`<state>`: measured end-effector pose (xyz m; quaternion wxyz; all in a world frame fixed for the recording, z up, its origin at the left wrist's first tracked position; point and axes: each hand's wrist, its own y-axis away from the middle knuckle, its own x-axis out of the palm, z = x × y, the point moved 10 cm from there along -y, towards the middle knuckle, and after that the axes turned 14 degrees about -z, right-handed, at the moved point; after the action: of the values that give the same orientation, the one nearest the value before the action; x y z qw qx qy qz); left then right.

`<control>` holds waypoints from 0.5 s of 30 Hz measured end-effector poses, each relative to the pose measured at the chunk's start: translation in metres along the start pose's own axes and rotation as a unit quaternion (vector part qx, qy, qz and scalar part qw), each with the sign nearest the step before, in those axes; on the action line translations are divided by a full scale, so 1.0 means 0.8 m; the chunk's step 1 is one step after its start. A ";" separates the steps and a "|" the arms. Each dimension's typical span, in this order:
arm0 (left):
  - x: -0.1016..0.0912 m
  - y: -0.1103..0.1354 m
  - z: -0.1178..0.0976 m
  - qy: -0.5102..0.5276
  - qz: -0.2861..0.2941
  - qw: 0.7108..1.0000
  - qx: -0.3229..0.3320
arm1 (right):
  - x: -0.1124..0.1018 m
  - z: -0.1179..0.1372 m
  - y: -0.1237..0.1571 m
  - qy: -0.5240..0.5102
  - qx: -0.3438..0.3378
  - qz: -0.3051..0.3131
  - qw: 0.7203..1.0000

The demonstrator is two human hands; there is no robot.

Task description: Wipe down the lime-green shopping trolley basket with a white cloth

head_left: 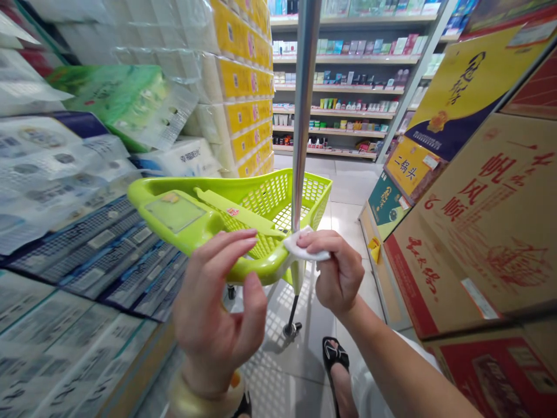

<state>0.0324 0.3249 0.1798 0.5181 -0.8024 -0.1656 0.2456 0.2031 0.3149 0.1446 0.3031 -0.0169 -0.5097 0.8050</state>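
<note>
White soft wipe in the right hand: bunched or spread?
Bunched: the white soft wipe forms a small wad pinched in the right hand, beside the glossy green plastic cart handle. Neatly folded: cannot tell.

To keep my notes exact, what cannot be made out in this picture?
In the head view:
White wad: partly hidden by the right hand.
Metal pole: top cut off by upper edge.
Shelf boxes: lettering too small.
Left shoe: partly hidden by the bangle, cut off by bottom edge.
</note>
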 end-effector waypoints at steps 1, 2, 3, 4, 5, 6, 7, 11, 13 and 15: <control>0.004 0.000 -0.008 -0.006 0.001 1.000 0.021 | 0.001 0.001 0.001 0.005 -0.003 0.004 1.000; 0.007 -0.001 -0.012 -0.024 0.000 0.999 0.036 | 0.003 0.004 0.002 0.009 -0.014 0.016 1.000; 0.012 -0.002 -0.014 -0.043 0.004 0.998 0.046 | 0.007 0.009 0.004 0.012 -0.030 0.031 0.999; 0.015 -0.003 -0.014 -0.062 0.010 0.997 0.050 | 0.011 0.012 0.007 0.016 -0.045 0.046 0.998; 0.017 -0.005 -0.012 -0.074 0.015 0.996 0.050 | 0.013 0.012 0.010 0.022 -0.054 0.058 0.997; 0.017 -0.006 -0.009 -0.080 0.018 0.996 0.047 | 0.014 0.007 0.012 0.031 -0.058 0.066 0.996; 0.017 -0.008 -0.007 -0.080 0.018 0.996 0.044 | 0.013 -0.001 0.014 0.043 -0.055 0.067 0.995; 0.010 -0.010 0.000 -0.068 0.017 0.996 0.047 | 0.004 -0.043 0.020 0.099 -0.016 0.063 0.993; 0.009 -0.010 0.002 -0.066 0.016 0.996 0.051 | 0.002 -0.048 0.019 0.093 0.003 0.057 0.994; 0.008 -0.009 0.003 -0.065 0.013 0.996 0.054 | -0.002 -0.040 0.015 0.069 0.006 0.032 0.997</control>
<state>0.0362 0.3327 0.1844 0.5450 -0.7579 -0.1750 0.3130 0.2092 0.3366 0.1190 0.3116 -0.0871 -0.4821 0.8142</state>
